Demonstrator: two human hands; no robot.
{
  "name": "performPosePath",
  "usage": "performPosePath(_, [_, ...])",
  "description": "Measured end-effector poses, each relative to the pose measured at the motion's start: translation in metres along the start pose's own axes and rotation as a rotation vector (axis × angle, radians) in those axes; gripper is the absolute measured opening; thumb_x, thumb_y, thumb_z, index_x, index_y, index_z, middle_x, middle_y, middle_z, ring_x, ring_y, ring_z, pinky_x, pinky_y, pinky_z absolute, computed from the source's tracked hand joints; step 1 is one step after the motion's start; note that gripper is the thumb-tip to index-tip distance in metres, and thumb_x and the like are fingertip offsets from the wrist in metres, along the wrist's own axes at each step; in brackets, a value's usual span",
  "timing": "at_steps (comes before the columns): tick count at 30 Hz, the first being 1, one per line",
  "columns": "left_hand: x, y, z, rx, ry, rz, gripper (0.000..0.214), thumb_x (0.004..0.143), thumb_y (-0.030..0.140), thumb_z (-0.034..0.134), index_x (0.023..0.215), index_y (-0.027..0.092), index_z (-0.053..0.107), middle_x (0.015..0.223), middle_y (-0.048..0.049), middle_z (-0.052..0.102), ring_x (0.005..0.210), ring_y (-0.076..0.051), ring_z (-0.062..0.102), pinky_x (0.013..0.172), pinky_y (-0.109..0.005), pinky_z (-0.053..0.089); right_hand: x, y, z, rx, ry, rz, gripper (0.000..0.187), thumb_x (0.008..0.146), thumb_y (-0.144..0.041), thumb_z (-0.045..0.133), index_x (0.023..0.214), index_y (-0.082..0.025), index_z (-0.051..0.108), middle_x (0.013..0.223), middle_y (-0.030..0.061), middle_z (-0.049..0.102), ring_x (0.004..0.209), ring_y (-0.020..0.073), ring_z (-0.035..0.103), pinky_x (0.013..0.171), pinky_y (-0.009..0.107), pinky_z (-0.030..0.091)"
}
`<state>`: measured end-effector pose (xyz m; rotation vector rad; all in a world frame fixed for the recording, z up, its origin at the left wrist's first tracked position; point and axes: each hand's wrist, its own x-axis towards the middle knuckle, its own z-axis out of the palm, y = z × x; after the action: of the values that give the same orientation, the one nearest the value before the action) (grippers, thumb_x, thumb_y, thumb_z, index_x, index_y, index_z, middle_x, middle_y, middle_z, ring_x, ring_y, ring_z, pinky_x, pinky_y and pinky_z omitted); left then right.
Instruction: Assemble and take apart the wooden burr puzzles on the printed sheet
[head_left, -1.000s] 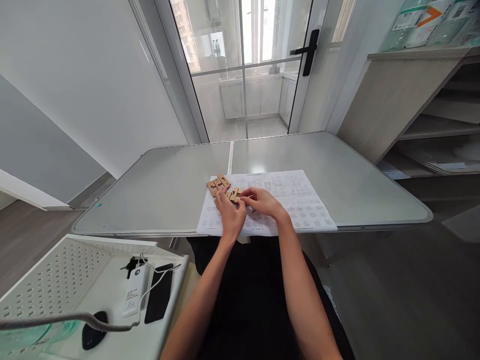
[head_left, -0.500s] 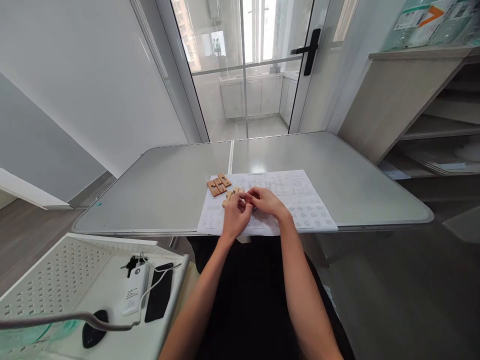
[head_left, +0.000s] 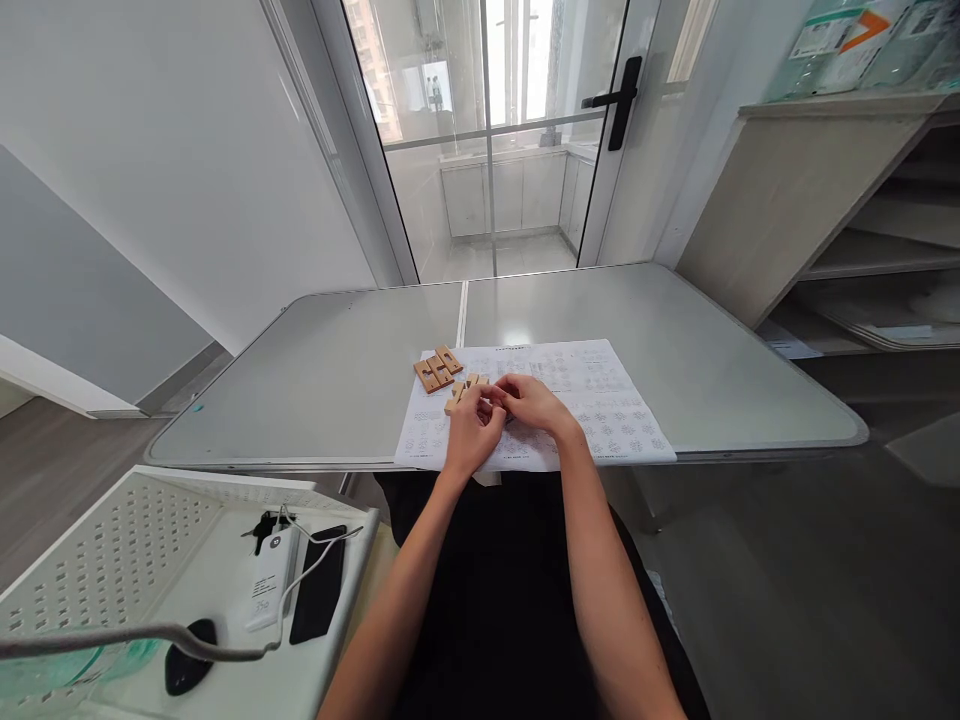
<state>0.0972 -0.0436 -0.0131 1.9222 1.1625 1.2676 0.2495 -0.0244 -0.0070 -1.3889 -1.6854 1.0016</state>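
Observation:
Both my hands meet over a printed paper sheet [head_left: 592, 400] on the grey table [head_left: 337, 380]. My left hand [head_left: 471, 433] and my right hand [head_left: 531, 403] are closed, pinching a small notched wooden piece [head_left: 459, 392] between their fingertips; most of it is hidden by the fingers. Two more notched wooden pieces [head_left: 437, 368] lie side by side on the sheet's far left corner, just beyond my left hand.
A white perforated cart [head_left: 150, 560] at my lower left holds a power bank [head_left: 266, 580], a black phone [head_left: 319, 585], keys and a cable. Glass balcony doors [head_left: 495, 130] stand behind the table. Shelving [head_left: 862, 240] is on the right.
My left hand slid right, away from the two lying pieces, and closed against my right hand on the piece between them. Since half a second ago almost nothing has moved.

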Motion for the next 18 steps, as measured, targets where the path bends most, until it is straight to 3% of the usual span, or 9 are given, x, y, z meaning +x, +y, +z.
performPosePath(18, [-0.0004,0.0001,0.0002,-0.016,-0.011,0.003,0.020,0.082,0.009,0.057,0.094,0.022,0.067,0.091,-0.0010,0.073,0.064,-0.014,0.061,0.062,-0.029,0.050,0.0002,0.0021,0.0002,-0.010,0.003,-0.007,0.015,0.101,-0.025,0.058,0.096,-0.020,0.071,0.097,0.0045,0.079,0.087,0.0174,0.071,0.072,0.024,0.051])
